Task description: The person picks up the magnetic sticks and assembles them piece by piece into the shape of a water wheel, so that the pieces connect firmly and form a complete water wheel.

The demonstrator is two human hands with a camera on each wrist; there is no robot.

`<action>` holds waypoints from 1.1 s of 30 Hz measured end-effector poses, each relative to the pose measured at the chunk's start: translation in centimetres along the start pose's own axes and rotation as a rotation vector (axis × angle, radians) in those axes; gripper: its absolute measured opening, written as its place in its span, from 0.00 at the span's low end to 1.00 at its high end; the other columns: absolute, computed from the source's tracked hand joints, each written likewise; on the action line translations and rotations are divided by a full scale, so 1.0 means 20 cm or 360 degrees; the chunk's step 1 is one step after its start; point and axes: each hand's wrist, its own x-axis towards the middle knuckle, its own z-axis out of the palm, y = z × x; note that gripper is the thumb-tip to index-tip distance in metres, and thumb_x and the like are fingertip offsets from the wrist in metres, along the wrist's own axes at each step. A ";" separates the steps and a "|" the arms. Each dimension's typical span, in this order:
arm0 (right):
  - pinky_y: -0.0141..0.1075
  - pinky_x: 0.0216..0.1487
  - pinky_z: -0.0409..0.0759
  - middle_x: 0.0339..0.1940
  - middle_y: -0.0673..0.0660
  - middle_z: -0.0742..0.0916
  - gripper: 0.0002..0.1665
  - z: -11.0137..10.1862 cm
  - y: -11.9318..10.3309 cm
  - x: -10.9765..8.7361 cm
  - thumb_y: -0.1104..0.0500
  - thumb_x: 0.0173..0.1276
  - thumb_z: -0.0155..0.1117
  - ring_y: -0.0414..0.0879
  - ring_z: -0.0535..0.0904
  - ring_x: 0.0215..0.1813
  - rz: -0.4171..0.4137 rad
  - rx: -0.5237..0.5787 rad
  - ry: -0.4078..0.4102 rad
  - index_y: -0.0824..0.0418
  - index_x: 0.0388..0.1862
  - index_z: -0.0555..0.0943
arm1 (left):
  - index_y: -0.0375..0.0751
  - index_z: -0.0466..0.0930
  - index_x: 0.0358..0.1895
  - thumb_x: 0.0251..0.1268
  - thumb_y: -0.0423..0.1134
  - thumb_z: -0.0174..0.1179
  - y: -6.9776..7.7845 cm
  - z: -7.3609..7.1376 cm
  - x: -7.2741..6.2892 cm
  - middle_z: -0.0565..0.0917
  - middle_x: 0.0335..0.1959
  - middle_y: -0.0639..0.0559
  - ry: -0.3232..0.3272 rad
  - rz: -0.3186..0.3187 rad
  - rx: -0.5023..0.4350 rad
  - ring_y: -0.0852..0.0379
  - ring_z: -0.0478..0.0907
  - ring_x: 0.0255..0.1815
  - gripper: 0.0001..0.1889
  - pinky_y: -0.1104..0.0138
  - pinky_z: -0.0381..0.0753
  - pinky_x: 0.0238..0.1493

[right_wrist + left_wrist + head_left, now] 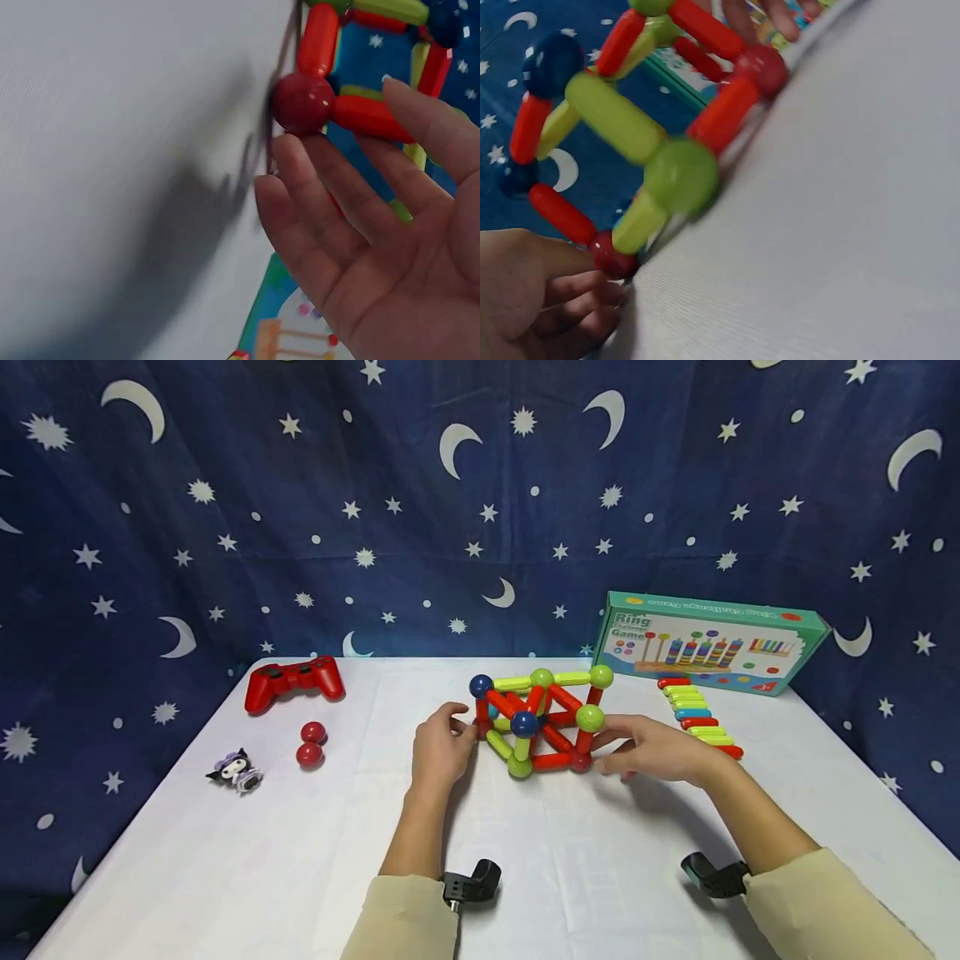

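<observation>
A ball-and-stick toy structure [555, 720] stands on the white table, built from red and yellow-green rods with blue, green and red balls. At its left side, my left hand [442, 747] has thumb and curled fingers about a low red ball [613, 255], seeming to pinch it. My right hand [648, 747] is on the other side, by the lower red ball [302, 103]. Its fingers [322, 199] are loosely extended in the right wrist view, with tips close to that ball; whether they touch it is unclear. Some far rods are hidden behind nearer ones.
A green Ring Challenge Game box [712, 643] stands at the back right, with a row of loose colored rods [693, 714] before it. To the left lie a red game controller [295, 682], two red balls [311, 745] and a small figurine [235, 772]. A starry curtain [405, 527] hangs behind.
</observation>
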 end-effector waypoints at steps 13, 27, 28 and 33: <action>0.40 0.44 0.84 0.49 0.60 0.89 0.23 -0.14 0.10 -0.18 0.57 0.69 0.70 0.50 0.85 0.49 -0.0024 -0.0525 0.0277 0.64 0.60 0.83 | 0.43 0.74 0.72 0.66 0.34 0.59 -0.02 0.01 0.01 0.81 0.66 0.42 -0.0103 -0.0010 -0.0163 0.45 0.83 0.54 0.29 0.50 0.79 0.63; 0.63 0.48 0.81 0.42 0.67 0.86 0.22 -0.29 0.43 -0.31 0.64 0.59 0.73 0.59 0.78 0.42 0.0313 -0.1086 0.0487 0.70 0.52 0.84 | 0.42 0.74 0.72 0.67 0.34 0.59 -0.04 0.01 0.02 0.80 0.69 0.44 -0.0161 -0.0042 -0.0218 0.47 0.84 0.56 0.28 0.51 0.78 0.66; 0.62 0.47 0.81 0.41 0.67 0.86 0.22 -0.29 0.43 -0.30 0.64 0.59 0.74 0.59 0.78 0.41 0.0323 -0.1093 0.0485 0.70 0.52 0.84 | 0.41 0.74 0.71 0.67 0.34 0.60 -0.04 0.01 0.02 0.80 0.68 0.44 -0.0159 -0.0045 -0.0227 0.47 0.84 0.58 0.28 0.52 0.79 0.66; 0.52 0.42 0.81 0.34 0.60 0.84 0.17 -0.29 0.41 -0.29 0.64 0.60 0.74 0.54 0.76 0.37 0.0339 -0.1097 0.0434 0.69 0.48 0.85 | 0.40 0.75 0.70 0.67 0.33 0.60 -0.04 0.01 0.01 0.81 0.67 0.43 -0.0133 -0.0052 -0.0247 0.46 0.84 0.58 0.27 0.53 0.80 0.65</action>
